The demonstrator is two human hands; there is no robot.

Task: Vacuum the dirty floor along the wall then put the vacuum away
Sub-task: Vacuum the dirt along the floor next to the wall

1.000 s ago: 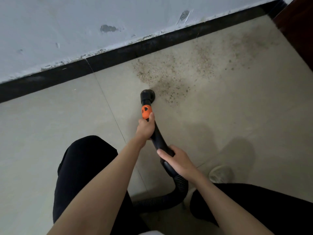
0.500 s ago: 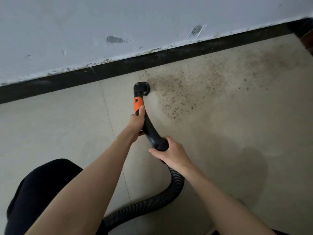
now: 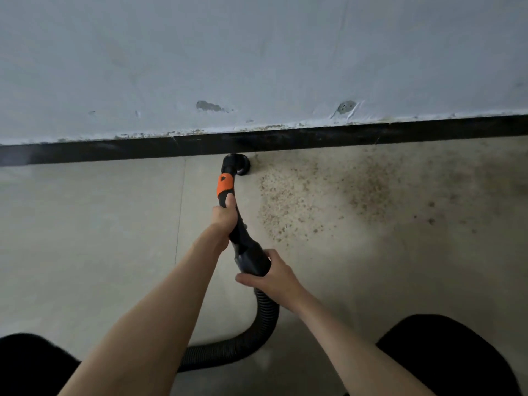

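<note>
Vacuum wand (image 3: 238,224), black with an orange band (image 3: 224,184), angled toward the wall (image 3: 257,67) — its round nozzle (image 3: 238,164) rests on the floor (image 3: 85,224) against the black baseboard (image 3: 343,132), just left of the dirt patch (image 3: 328,195). Left hand (image 3: 224,217) grips the wand below the band; right hand (image 3: 271,277) wraps the cuff above the ribbed hose (image 3: 257,330) — fingers curled tight on both.

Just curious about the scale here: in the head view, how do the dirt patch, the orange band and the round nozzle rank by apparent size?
1. Dirt patch, by far the largest.
2. Nozzle.
3. Orange band, close to the nozzle in size, so that order is unsure.
</note>
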